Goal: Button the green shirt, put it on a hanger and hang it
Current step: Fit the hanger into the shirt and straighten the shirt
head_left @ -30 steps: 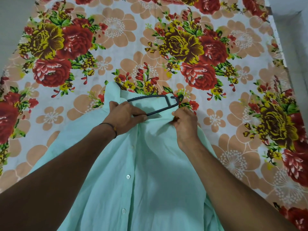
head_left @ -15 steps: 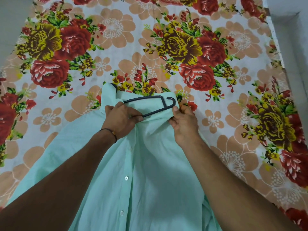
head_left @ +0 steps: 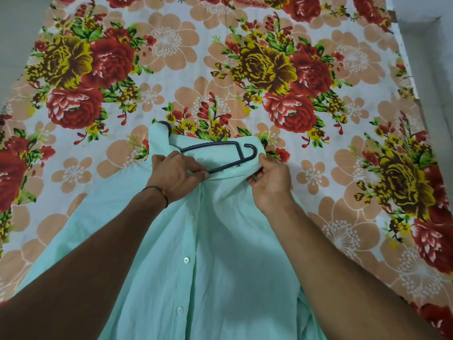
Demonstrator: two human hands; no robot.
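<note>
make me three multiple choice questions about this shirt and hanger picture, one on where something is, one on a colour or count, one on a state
1. Where does the hanger show?
A. at the collar
B. at the hem
C. off the bed

2. What colour is the shirt?
A. red
B. pale green
C. black

3. What is the right hand doing?
A. resting flat on the bedsheet
B. pinching shirt cloth by the hanger's end
C. hanging empty in the air

Key: 1 A, the dark hanger pokes out at the collar opening, beside the left hand. 2 B, the cloth is mint. 3 B, its fingers gather fabric there.
</note>
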